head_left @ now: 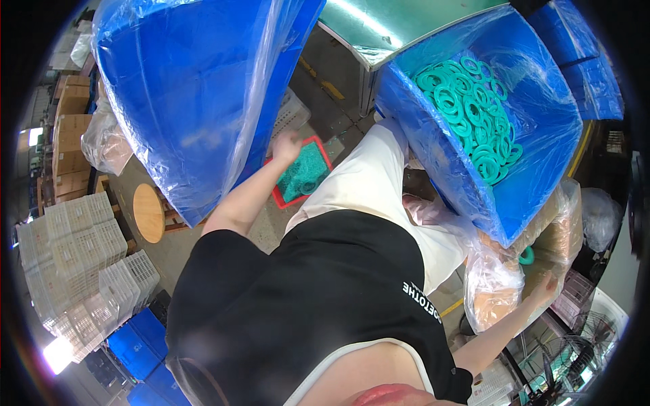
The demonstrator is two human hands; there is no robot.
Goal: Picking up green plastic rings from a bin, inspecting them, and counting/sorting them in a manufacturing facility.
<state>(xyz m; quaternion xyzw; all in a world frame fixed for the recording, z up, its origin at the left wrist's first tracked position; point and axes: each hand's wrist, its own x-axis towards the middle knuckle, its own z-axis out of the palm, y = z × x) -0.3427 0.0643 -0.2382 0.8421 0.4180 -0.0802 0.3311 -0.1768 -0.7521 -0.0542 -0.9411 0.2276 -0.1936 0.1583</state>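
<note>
My left hand (287, 146) hangs low beside the blue bin on the left, at the upper left edge of a red tray (328, 157). Its fingers look curled in, and whatever they hold is hidden. Fine teal scraps (302, 166) fill that tray, with a dark ring among them. Out to the right, my right hand (544, 289) is at a carton (566, 216) lined with clear plastic. Its fingers are too small and blurred to read. One teal ring (527, 256) shows inside the carton. Many more teal rings (474, 108) lie heaped in a plastic-lined blue bin (542, 74) above it.
A tall blue bin (183, 81) draped in clear film stands at my left. Beyond it are a round wooden stool (148, 213), stacked pale crates (74, 250) and cartons (72, 142). A green-topped table (379, 30) is ahead; a fan (575, 358) stands at lower right.
</note>
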